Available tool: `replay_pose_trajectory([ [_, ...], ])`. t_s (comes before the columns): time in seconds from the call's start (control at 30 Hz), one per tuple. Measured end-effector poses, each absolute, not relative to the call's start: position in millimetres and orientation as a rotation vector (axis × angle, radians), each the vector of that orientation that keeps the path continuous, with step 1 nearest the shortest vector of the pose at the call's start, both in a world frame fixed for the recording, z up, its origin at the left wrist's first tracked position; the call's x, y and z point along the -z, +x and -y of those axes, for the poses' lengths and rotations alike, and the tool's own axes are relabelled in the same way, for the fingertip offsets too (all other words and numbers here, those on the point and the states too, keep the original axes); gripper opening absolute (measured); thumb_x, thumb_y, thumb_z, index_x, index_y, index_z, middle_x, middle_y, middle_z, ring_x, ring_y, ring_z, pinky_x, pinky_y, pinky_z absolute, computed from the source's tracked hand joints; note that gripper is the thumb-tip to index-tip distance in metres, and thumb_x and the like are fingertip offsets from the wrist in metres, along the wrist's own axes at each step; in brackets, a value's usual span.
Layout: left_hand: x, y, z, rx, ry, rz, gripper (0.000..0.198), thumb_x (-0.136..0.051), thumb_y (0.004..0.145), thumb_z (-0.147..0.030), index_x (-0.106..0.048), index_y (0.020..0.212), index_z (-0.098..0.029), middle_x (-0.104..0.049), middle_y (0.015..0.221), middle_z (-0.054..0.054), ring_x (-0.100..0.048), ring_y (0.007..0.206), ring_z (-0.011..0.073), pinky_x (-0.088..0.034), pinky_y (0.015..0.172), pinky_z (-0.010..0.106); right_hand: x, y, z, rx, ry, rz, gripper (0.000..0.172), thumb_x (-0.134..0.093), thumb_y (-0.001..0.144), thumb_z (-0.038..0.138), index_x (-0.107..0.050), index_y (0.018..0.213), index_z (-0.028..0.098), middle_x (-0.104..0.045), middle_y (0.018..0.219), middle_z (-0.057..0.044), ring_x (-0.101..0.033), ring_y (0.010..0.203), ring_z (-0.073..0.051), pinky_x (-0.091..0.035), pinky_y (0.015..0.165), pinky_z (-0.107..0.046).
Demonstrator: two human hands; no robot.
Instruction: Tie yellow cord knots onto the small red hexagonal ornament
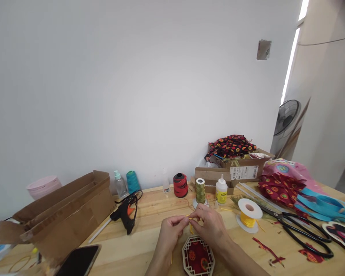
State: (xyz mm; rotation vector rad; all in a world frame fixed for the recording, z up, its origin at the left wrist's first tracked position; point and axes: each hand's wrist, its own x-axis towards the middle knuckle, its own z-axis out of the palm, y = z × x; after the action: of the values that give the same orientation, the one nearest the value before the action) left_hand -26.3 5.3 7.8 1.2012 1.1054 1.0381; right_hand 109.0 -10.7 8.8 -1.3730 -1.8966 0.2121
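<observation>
Close together over the table, both my hands pinch a thin yellow cord (191, 229). My left hand (174, 229) has thumb and forefinger pressed together on it. Fingers of my right hand (209, 223) are closed on the same cord, just to the right. Below them lies an octagonal pale lattice frame (199, 256) backed with dark red patterned fabric. A length of the cord hangs down toward the frame; whether it is tied to it I cannot tell. A spool of yellow cord (248, 219) stands to the right of my hands.
Large black-handled scissors (299, 226) and fabric scraps (268, 251) lie right. Behind my hands stand red thread (180, 185), green thread (200, 191) and a glue bottle (221, 190). On the left are a glue gun (126, 212), an open cardboard box (71, 214) and a phone (79, 260).
</observation>
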Motion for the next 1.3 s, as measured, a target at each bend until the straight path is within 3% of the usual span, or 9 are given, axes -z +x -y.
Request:
replay_pose_trajectory([
  [0.23, -6, -28, -7, -1.063, 1.197, -1.108, 0.03, -0.066, 0.048, -0.033, -0.067, 0.064, -0.008, -0.039, 0.033, -0.006, -0.026, 0.035, 0.0036, -0.016, 0.037, 0.017, -12, 108, 13, -0.193, -1.345, 1.904, 0.011, -0.047, 0.069, 0.022, -0.058, 0.069, 0.022, -0.053, 0.067, 0.0, -0.049, 0.061, -0.011, -0.033, 0.052, -0.019],
  [0.43, -9, -25, -6, -1.096, 1.219, -1.157, 0.024, -0.068, 0.045, -0.031, -0.066, 0.055, -0.01, -0.051, 0.037, -0.002, -0.03, 0.034, 0.0043, -0.019, 0.035, 0.017, -10, 107, 14, -0.172, -1.37, 1.902, 0.008, -0.048, 0.067, 0.019, -0.055, 0.069, 0.021, -0.051, 0.07, 0.002, -0.048, 0.063, -0.011, -0.033, 0.054, -0.019],
  [0.63, -9, -24, -6, -1.116, 1.167, -1.197, 0.028, -0.069, 0.043, -0.033, -0.067, 0.057, -0.009, -0.045, 0.03, -0.005, -0.025, 0.031, 0.0032, -0.016, 0.034, 0.017, -10, 106, 13, -0.179, -1.347, 1.905, 0.009, -0.047, 0.068, 0.019, -0.055, 0.07, 0.021, -0.05, 0.071, 0.002, -0.048, 0.066, -0.011, -0.035, 0.056, -0.019],
  [0.97, -9, -27, -6, -1.191, 1.061, -1.182, 0.023, -0.069, 0.045, -0.027, -0.065, 0.06, -0.01, -0.051, 0.034, -0.005, -0.033, 0.033, 0.0039, -0.024, 0.034, 0.016, -11, 107, 11, -0.239, -1.313, 1.879, 0.011, -0.049, 0.069, 0.022, -0.059, 0.073, 0.023, -0.049, 0.07, 0.001, -0.048, 0.066, -0.012, -0.035, 0.056, -0.021],
  [1.13, -6, -27, -9, -1.232, 1.016, -1.035, 0.022, -0.069, 0.047, -0.022, -0.064, 0.065, -0.011, -0.066, 0.06, 0.004, -0.056, 0.055, 0.0126, -0.043, 0.052, 0.02, -2, 105, 4, -0.437, -1.268, 1.702, 0.01, -0.053, 0.066, 0.023, -0.063, 0.068, 0.02, -0.049, 0.065, 0.001, -0.048, 0.063, -0.012, -0.036, 0.056, -0.022],
  [1.3, -6, -26, -11, -1.279, 1.097, -1.007, 0.025, -0.069, 0.046, -0.018, -0.063, 0.069, -0.011, -0.066, 0.063, 0.004, -0.058, 0.062, 0.0141, -0.045, 0.062, 0.023, 2, 102, -2, -0.796, -1.21, 1.473, 0.017, -0.059, 0.059, 0.028, -0.064, 0.068, 0.014, -0.05, 0.06, 0.0, -0.041, 0.049, -0.009, -0.033, 0.044, -0.02],
])
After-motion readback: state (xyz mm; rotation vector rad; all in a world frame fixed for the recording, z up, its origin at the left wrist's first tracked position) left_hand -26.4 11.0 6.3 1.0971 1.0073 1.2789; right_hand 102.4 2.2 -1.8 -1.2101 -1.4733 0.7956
